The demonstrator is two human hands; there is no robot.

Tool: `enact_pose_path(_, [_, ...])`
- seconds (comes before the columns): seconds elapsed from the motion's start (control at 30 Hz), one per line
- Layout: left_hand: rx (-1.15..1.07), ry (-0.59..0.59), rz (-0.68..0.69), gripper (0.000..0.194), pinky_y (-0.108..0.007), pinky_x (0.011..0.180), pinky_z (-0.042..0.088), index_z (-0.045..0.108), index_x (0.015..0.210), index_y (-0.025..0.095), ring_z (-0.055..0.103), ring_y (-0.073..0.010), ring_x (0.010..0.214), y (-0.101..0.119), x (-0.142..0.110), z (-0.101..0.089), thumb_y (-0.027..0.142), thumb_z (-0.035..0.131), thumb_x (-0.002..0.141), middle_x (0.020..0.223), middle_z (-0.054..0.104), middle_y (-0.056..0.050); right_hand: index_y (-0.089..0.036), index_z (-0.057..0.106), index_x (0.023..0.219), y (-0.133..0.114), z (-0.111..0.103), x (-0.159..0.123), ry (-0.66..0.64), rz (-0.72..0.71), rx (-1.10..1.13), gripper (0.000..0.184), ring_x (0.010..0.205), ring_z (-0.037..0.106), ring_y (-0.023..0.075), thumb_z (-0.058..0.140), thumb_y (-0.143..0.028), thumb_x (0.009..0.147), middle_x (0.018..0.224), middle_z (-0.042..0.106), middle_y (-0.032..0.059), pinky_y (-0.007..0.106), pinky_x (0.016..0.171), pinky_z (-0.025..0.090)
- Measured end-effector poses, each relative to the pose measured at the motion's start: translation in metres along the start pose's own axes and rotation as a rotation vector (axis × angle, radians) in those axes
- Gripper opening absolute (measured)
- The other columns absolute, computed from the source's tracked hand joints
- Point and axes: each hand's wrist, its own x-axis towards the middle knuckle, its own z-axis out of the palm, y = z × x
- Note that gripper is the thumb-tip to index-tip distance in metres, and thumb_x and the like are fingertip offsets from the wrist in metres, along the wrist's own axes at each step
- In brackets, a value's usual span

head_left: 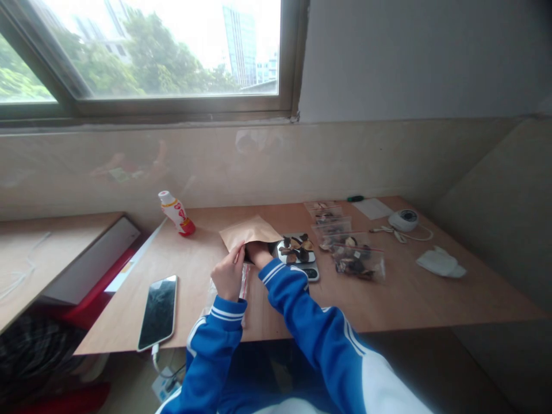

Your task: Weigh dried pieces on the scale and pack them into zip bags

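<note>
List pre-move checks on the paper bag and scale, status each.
1. Left hand pinching the brown paper bag at its mouth: ok.
2. Right hand out of the bag: not ok, it reaches inside.
3. Right fingers gripping something: cannot tell, hidden.
4. Dark dried pieces on the flat silver-grey scale: ok.
5. Scale reading legible: cannot tell.
6. Red-and-white plastic bottle apart from both hands: ok.

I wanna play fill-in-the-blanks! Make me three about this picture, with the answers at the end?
The ____ hand reaches into the brown paper bag.
A ____ cable is plugged into the black-screened phone.
The red-and-white plastic bottle stands to the ____ of the brown paper bag.

Missing words: right; white; left.
</note>
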Motion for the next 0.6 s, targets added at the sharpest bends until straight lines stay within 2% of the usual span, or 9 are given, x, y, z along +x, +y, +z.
enact_pose_path(0.07, [-0.004, 0.002, -0.017, 0.03, -0.023, 0.052, 0.033, 0.07, 0.111, 0.029, 0.063, -0.0177, 0.059, 0.0, 0.003, 0.0, 0.037, 0.055, 0.087, 0.079, 0.076, -0.005, -0.006, 0.066, 0.096, -0.002, -0.014, -0.01, -0.035, -0.004, -0.02, 0.021, 0.091, 0.064, 0.0206, 0.045, -0.007, 0.091, 0.096, 0.068, 0.0084, 0.03, 0.085, 0.048])
enact_pose_path(0.17, [-0.028, -0.004, -0.038, 0.029, -0.023, 0.052, 0.032, 0.07, 0.11, 0.03, 0.062, -0.0183, 0.06, 0.0, 0.008, 0.002, 0.038, 0.055, 0.087, 0.08, 0.076, -0.005, -0.01, 0.068, 0.095, -0.003, -0.038, -0.038, -0.044, -0.028, -0.031, 0.022, 0.093, 0.064, 0.0233, 0.046, -0.011, 0.092, 0.097, 0.069, 0.0117, 0.034, 0.086, 0.049])
enact_pose_path(0.27, [-0.049, -0.02, -0.065, 0.028, -0.024, 0.053, 0.032, 0.071, 0.109, 0.03, 0.063, -0.0188, 0.061, 0.003, 0.012, 0.005, 0.038, 0.055, 0.087, 0.08, 0.076, -0.005, -0.016, 0.066, 0.106, 0.011, -0.059, -0.071, 0.083, -0.076, 0.107, 0.025, 0.097, 0.063, 0.0199, 0.044, -0.017, 0.094, 0.103, 0.067, 0.0097, 0.031, 0.088, 0.049])
enact_pose_path(0.37, [-0.08, -0.039, -0.094, 0.028, -0.024, 0.054, 0.034, 0.071, 0.107, 0.03, 0.064, -0.0199, 0.064, 0.007, 0.013, 0.009, 0.039, 0.056, 0.086, 0.081, 0.076, -0.005, -0.021, 0.066, 0.109, 0.047, -0.073, -0.101, 0.281, -0.005, 0.265, 0.026, 0.096, 0.064, 0.0189, 0.045, -0.023, 0.093, 0.103, 0.068, 0.0073, 0.032, 0.086, 0.05])
enact_pose_path(0.47, [-0.114, -0.052, -0.117, 0.027, -0.024, 0.056, 0.036, 0.071, 0.107, 0.029, 0.066, -0.0208, 0.069, 0.01, 0.013, 0.013, 0.038, 0.056, 0.086, 0.083, 0.076, -0.004, -0.019, 0.065, 0.104, 0.099, -0.075, -0.124, 0.452, 0.251, 0.267, 0.025, 0.085, 0.067, 0.0213, 0.051, -0.032, 0.089, 0.096, 0.071, 0.0099, 0.036, 0.079, 0.052])
enact_pose_path(0.53, [-0.144, -0.062, -0.126, 0.027, -0.025, 0.058, 0.038, 0.071, 0.106, 0.029, 0.066, -0.0212, 0.073, 0.009, 0.012, 0.016, 0.038, 0.056, 0.086, 0.085, 0.075, -0.004, -0.016, 0.063, 0.099, 0.13, -0.072, -0.133, 0.477, 0.363, 0.305, 0.027, 0.08, 0.067, 0.0218, 0.053, -0.038, 0.086, 0.09, 0.071, 0.0109, 0.034, 0.073, 0.053])
enact_pose_path(0.6, [-0.165, -0.072, -0.132, 0.027, -0.025, 0.06, 0.04, 0.071, 0.106, 0.029, 0.067, -0.0217, 0.076, 0.008, 0.012, 0.02, 0.038, 0.055, 0.087, 0.088, 0.075, -0.004, -0.015, 0.063, 0.09, 0.152, -0.067, -0.137, 0.455, 0.409, 0.313, 0.03, 0.076, 0.067, 0.0218, 0.053, -0.043, 0.085, 0.084, 0.071, 0.0108, 0.033, 0.069, 0.052])
